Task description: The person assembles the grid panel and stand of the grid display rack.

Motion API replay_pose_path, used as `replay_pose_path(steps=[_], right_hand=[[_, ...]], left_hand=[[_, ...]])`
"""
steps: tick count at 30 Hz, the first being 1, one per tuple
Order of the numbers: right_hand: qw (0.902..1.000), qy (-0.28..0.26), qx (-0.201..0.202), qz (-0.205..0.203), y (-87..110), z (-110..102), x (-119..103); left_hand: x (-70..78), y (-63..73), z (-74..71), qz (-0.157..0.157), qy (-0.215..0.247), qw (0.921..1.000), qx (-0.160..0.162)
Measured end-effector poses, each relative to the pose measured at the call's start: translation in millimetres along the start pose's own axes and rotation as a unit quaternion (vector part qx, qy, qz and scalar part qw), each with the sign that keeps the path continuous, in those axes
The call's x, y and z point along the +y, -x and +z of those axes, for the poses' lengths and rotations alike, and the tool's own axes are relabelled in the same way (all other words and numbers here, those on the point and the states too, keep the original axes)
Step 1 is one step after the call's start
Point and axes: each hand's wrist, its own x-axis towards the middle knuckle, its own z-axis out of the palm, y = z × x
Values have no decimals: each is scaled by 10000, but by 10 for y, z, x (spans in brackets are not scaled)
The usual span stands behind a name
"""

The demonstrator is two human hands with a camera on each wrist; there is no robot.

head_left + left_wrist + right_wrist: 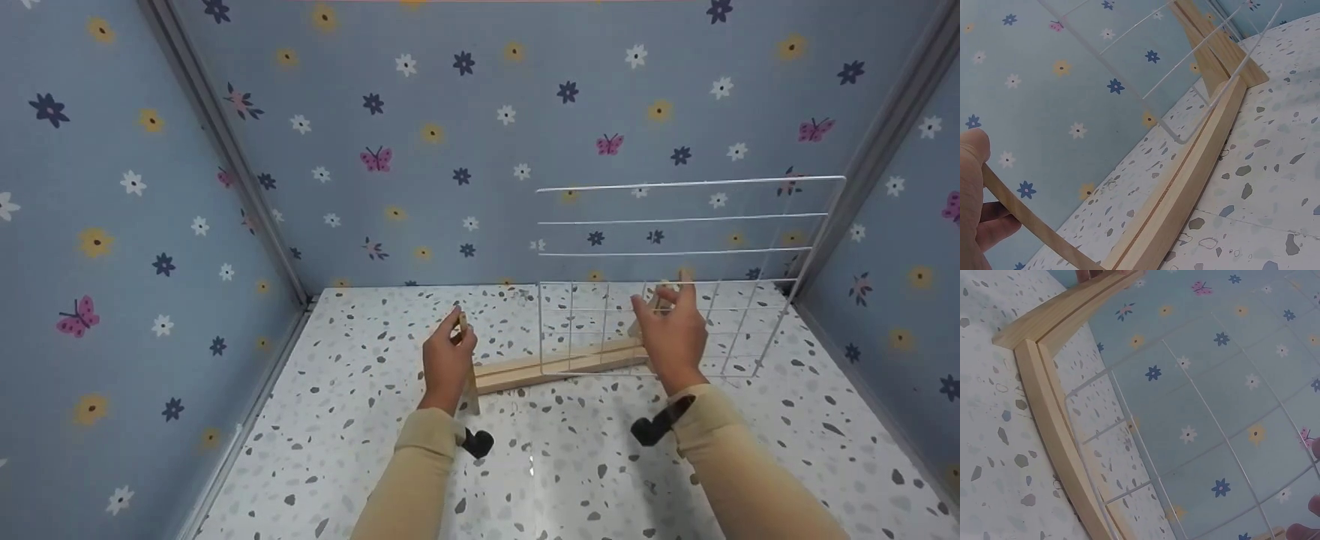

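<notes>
A long wooden bar with a lengthwise groove lies on the speckled surface. Upright wooden end pieces join both its ends. My left hand pinches the left end piece between thumb and fingers. At the other end, my right hand has its thumb and fingers about the right end piece, which is partly hidden behind hand and wires. A white wire grid stands upright around the right hand. Its lower left corner is over the bar; whether it sits in the groove, I cannot tell.
Blue flowered panels enclose the back and both sides, with grey posts at the corners. The white speckled surface stretches in front of the bar. Dark wrist cameras sit at both cuffs.
</notes>
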Motion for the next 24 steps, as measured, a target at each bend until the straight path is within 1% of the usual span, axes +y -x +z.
replay_pose_path(steps=[6,12,16,20,24], right_hand=[[9999,-61,-67,88,-36,-42,-69],[10000,22,-36,32,-74,-86,-144],[10000,87,-21,-27,-103,-118,-192],[9999,31,-38,-158,-115,-156,-225],[9997,25,-38,-248,-139,-186,-256]], left_hand=[[19,4,23,23,-42,10000,53],[26,8,36,7,-150,9999,86],[21,10,36,-1,-207,9998,65],[14,21,40,38,-149,9999,22],[19,32,50,143,-96,9998,-39]])
